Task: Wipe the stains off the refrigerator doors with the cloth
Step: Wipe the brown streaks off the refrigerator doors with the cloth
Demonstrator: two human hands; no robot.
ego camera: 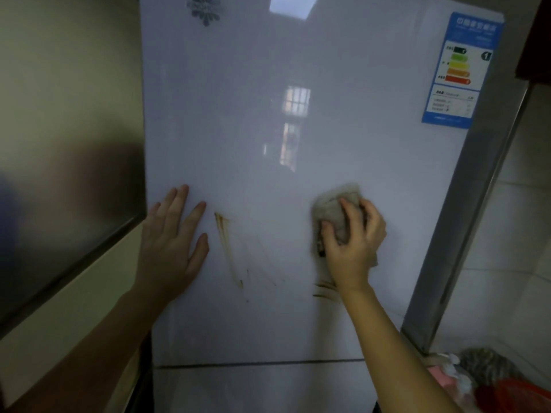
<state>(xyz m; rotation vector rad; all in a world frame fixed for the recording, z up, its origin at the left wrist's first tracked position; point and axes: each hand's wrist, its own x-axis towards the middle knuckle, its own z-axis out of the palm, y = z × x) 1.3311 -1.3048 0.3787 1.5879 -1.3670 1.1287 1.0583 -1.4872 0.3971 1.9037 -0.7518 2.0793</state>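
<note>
Dim kitchen corner, with the glossy white upper refrigerator door (pixel 268 144) filling most of the head view and a window reflection at its middle.

Cloth (pixel 337 210) logged first: a greyish wad, bunched small and pressed against the door's lower right part. Right hand (pixel 354 236) gripped it, fingers and thumb curled round the wad from below. Left hand (pixel 173 239) lay open with fingers straight and spread, palm flat on the door near its left edge, holding nothing.

Stains noted:
- A long brown streak (pixel 226 245) ran down and rightward just beside the left thumb, with faint drips off its lower end.
- A shorter set of brown smears (pixel 323 289) sat just under the right wrist, partly hidden by it.

Risks, my judgement from the remote seat:
- A wad bunched that small could drag the brown sideways across the gloss rather than lift it.
- The smears under the wrist would be easy to miss, since the arm screened them from me.
- The bare left palm would likely leave prints of its own.
- A high sweep to the right could catch the edge of the energy label (pixel 460 70).

Cloth position: inside the right hand's grip and well apart from the left hand. The long streak lay between the two hands, nearer the left. The cloth sat just above the wrist smears, and I could not tell whether it touched them.

Outward:
- Seam (pixel 262 363) and lower door (pixel 253 389) below.
- Brushed steel panel (pixel 65 144) at left.
- Tiled wall (pixel 512 234) at right.
- Red and pink clutter (pixel 507 394) low right, too blurred to name.
</note>
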